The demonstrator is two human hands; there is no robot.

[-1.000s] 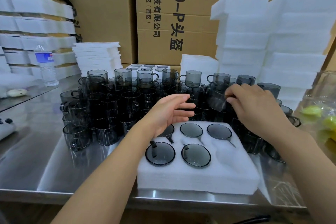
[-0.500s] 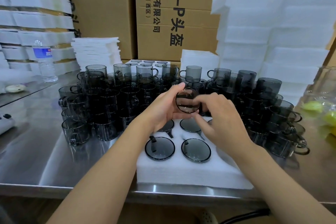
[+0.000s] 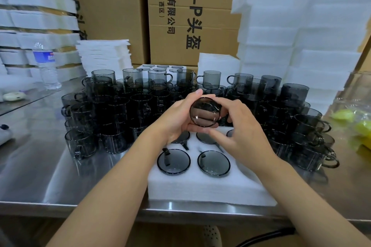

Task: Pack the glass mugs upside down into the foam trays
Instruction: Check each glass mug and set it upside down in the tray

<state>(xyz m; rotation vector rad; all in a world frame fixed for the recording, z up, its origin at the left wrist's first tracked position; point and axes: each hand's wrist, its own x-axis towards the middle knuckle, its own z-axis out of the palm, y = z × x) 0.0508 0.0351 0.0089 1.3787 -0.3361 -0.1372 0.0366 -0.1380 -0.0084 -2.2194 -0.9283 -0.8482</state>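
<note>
Both hands hold one smoky glass mug [image 3: 204,112] above the far edge of the white foam tray [image 3: 200,188], its round end turned toward me. My left hand [image 3: 178,118] cups it from the left with the thumb over the top. My right hand [image 3: 239,132] grips it from the right, thumb underneath. The tray holds several mugs upside down, two in the near row [image 3: 173,161] [image 3: 213,163]; the back row is partly hidden by my hands. A large cluster of upright mugs [image 3: 124,110] fills the table behind the tray.
Stacks of white foam trays [image 3: 301,36] rise at the right and back. Another filled tray [image 3: 162,68] lies behind the mugs. Cardboard boxes [image 3: 180,16] form the back wall. A water bottle [image 3: 45,66] stands at the left. Yellow-green items in a plastic bag [image 3: 359,126] sit at the right.
My right hand picked a mug from the right cluster and brought it to the centre. My left hand closed on it, and both now hold it slightly higher.
</note>
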